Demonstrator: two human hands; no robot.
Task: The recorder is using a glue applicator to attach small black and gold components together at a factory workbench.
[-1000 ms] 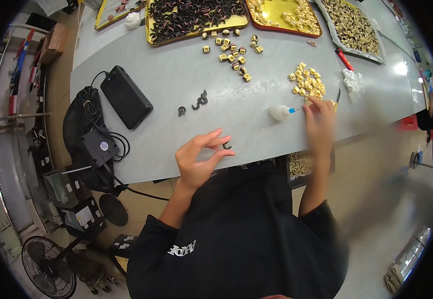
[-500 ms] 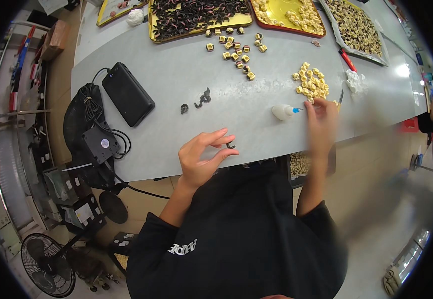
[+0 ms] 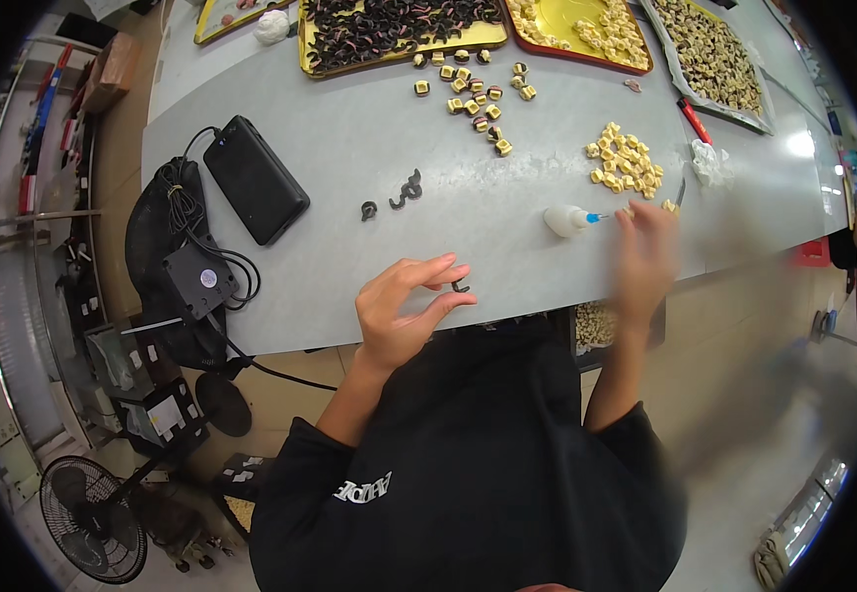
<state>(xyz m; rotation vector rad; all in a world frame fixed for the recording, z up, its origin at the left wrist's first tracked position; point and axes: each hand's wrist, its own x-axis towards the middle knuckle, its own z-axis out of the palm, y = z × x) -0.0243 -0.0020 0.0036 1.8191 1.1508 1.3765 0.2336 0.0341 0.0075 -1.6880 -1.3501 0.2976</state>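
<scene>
My left hand [image 3: 399,304] pinches a small black curved piece [image 3: 461,286] between thumb and fingertips above the table's near edge. My right hand [image 3: 645,259], smeared by motion, is closed near a heap of small yellow blocky pieces [image 3: 626,160]; a small yellow piece [image 3: 631,210] shows at its fingertips. Just left of that hand, a white squeeze bottle [image 3: 564,221] with a blue needle tip lies on its side. Several loose black curved pieces [image 3: 407,189] lie farther left. Toward the back is a group of yellow pieces with dark bands [image 3: 474,104].
At the back stand a yellow tray [image 3: 428,67] of black pieces, a red-rimmed yellow tray [image 3: 626,65] and a white-lined tray [image 3: 770,123]. A red marker [image 3: 692,118], crumpled tissue [image 3: 710,162] and tweezers-like tool [image 3: 682,189] lie right. A black rectangular device [image 3: 256,181] and cables lie left.
My right hand has drawn back slightly from the yellow heap toward me. My left hand keeps its pinch on the black curved piece. The whole view has shifted a little.
</scene>
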